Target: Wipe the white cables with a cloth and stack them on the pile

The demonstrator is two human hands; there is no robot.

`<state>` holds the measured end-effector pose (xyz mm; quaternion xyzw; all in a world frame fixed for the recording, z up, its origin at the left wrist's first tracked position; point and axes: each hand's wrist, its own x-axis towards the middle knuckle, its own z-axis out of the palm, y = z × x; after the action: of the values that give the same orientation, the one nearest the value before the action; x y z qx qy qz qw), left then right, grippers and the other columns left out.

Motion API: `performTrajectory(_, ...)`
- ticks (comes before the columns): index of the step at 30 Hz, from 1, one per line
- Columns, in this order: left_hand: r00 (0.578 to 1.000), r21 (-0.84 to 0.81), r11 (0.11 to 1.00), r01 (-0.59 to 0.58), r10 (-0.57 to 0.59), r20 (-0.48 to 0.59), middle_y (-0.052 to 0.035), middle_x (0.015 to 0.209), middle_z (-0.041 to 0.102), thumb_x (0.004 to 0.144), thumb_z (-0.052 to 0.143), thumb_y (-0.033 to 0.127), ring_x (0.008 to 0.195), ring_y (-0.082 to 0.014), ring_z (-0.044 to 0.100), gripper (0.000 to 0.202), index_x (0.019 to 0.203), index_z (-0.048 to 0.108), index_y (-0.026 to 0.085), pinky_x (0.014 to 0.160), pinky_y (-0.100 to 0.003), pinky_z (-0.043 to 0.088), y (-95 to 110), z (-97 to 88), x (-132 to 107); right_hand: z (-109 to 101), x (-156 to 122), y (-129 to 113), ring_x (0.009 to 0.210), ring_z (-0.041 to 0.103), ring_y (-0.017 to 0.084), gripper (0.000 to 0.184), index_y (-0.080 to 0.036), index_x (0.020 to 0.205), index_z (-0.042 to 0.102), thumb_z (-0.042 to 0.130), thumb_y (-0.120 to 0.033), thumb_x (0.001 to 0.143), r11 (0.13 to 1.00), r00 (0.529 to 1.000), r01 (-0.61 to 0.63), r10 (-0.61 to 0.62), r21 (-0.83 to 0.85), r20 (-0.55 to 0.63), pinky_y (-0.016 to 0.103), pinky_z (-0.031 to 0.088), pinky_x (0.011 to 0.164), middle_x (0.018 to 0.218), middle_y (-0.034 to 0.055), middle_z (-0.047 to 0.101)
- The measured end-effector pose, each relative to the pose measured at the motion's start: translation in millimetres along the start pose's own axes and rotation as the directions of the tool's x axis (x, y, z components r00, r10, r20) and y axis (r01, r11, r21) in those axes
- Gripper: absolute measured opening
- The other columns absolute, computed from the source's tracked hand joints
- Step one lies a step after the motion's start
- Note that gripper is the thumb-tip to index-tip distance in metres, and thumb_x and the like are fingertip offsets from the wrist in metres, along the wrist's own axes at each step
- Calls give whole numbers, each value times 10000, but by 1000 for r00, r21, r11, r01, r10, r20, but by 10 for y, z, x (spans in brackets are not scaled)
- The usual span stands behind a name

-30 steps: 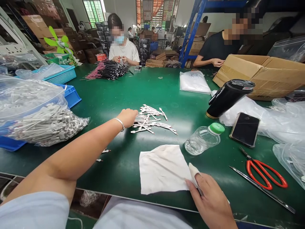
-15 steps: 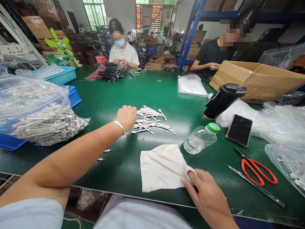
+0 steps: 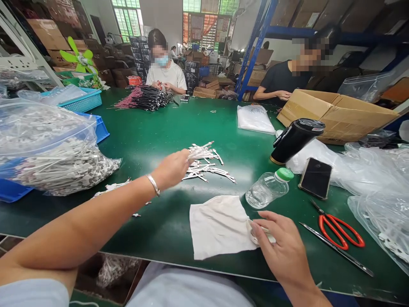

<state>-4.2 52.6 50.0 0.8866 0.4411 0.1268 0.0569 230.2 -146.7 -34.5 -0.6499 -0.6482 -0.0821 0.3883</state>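
Observation:
My left hand (image 3: 172, 168) is lifted a little over the green table (image 3: 166, 128), fingers pinched on a few thin white cable pieces (image 3: 200, 149) from the small white pile (image 3: 207, 167) just to its right. My right hand (image 3: 281, 245) rests near the table's front edge, fingers closed on the right corner of a white cloth (image 3: 217, 226) that lies flat in front of me.
A lying clear bottle with a green cap (image 3: 268, 187), black tumbler (image 3: 295, 138), phone (image 3: 315, 178), red scissors (image 3: 340, 230) and metal ruler (image 3: 335, 249) lie right. Bags of white parts (image 3: 54, 157) in blue trays sit left. A cardboard box (image 3: 338, 115) and two seated people are beyond.
My left hand has risen from the pile with a few white pieces pinched in it. My right hand has gathered the cloth's corner more under its fingers.

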Motion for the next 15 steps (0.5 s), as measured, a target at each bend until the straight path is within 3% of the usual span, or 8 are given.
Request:
performTrajectory(2,991,-272,955,-121,133,26,-48,838,583,948,255,384,736,-168,542,322,914,490,168,649,-264,413,167,78,-143,46,116,-157,941,572,217,211,-242,949,675,566,-375,826,950,984,-155,123,271,132,368,452,814,1001,74,639)
performTrajectory(4,959,-480,849,-220,279,54,-50,866,589,942,273,400,758,-161,541,339,920,513,162,676,-263,429,337,185,-285,130,266,-329,1000,565,215,381,-273,1176,581,564,-419,824,811,916,-355,200,466,348,374,459,844,1149,73,599)
performTrajectory(6,914,-623,733,-274,400,69,-66,935,612,940,298,378,825,-170,564,327,980,536,157,738,-277,448,467,292,-390,237,439,-471,1080,542,234,529,-274,1272,502,608,-453,786,652,845,-460,112,602,523,396,442,903,1266,81,542)
performTrajectory(8,868,-719,617,-319,494,39,-89,1074,612,941,309,335,974,-190,566,326,1096,536,159,854,-301,441,531,376,-433,348,616,-562,1139,515,241,554,-286,1281,496,626,-461,772,516,790,-547,58,659,610,416,400,968,1302,71,525)
performTrajectory(10,859,-766,554,-326,512,5,-95,1189,585,942,313,307,1099,-202,533,349,1184,523,170,944,-319,410,528,428,-419,452,777,-613,1174,489,239,444,-288,1165,603,638,-465,759,454,792,-555,34,697,609,422,357,1011,1254,52,567)
performTrajectory(13,892,-793,535,-290,452,-21,-93,1250,564,934,338,288,1158,-209,510,360,1214,532,170,995,-326,389,441,467,-345,596,961,-649,1156,498,219,255,-276,935,710,644,-445,755,429,847,-479,-2,766,531,412,331,1031,1109,34,644)
performTrajectory(15,910,-803,530,-274,413,-37,-103,1249,567,918,371,263,1159,-218,512,352,1204,543,149,1000,-336,390,365,494,-298,693,1041,-653,1098,535,209,207,-265,876,722,648,-416,756,416,856,-459,-29,785,516,404,349,1012,1035,34,667)
